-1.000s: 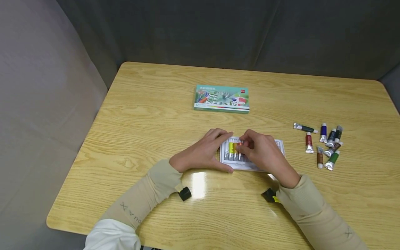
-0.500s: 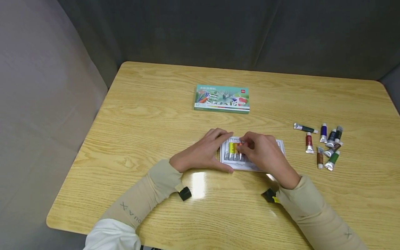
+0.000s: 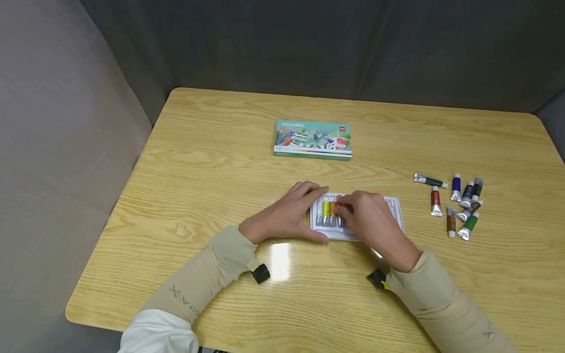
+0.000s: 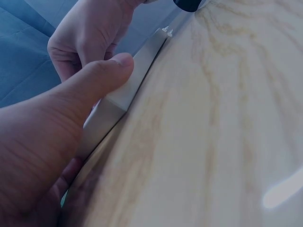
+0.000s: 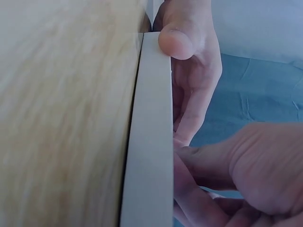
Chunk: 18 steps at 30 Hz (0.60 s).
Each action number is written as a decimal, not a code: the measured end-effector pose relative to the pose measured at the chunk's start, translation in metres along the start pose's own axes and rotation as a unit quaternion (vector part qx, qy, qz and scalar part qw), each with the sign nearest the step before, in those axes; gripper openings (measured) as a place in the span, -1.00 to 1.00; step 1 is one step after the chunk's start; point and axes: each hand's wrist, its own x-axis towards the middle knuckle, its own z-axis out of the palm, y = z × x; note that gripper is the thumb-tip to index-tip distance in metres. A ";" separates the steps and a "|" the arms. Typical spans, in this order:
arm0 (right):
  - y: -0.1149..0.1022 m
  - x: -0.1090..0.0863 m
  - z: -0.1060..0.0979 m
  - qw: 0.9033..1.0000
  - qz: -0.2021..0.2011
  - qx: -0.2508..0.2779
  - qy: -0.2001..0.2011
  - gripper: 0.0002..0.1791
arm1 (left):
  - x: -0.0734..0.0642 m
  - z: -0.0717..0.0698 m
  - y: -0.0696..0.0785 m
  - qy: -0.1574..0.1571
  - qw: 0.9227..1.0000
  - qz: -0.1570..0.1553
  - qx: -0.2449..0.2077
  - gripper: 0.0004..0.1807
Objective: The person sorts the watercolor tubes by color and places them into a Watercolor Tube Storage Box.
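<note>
A shallow white plastic tray [image 3: 340, 235] lies in front of me, with a pale tube, a yellow paint tube [image 3: 325, 210] and an ochre paint tube [image 3: 332, 211] side by side at its left. My left hand [image 3: 293, 213] grips the tray's left end, thumb at the near edge and fingers at the far one. Over the tray, my right hand [image 3: 375, 218] pinches a red-orange paint tube [image 3: 339, 221] beside the ochre one; most of that tube is hidden by the fingers. In the right wrist view the tray's side wall [image 5: 149, 127] stands between table and hands.
Several loose paint tubes lie to the right, among them a red one [image 3: 436, 201], a dark green one [image 3: 432, 181] and a blue one [image 3: 456, 187]. Behind the tray sits a green illustrated paint box [image 3: 312, 139] on the wooden table [image 3: 198, 171].
My right hand has shifted slightly left and toward me, with its fingers still at the red-orange paint tube. The left hand stays in place on the tray.
</note>
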 end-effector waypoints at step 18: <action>-0.001 0.002 0.002 1.000 0.010 -0.010 -0.005 -0.84 | 0.000 0.001 -0.001 0.003 1.000 0.002 0.002 0.28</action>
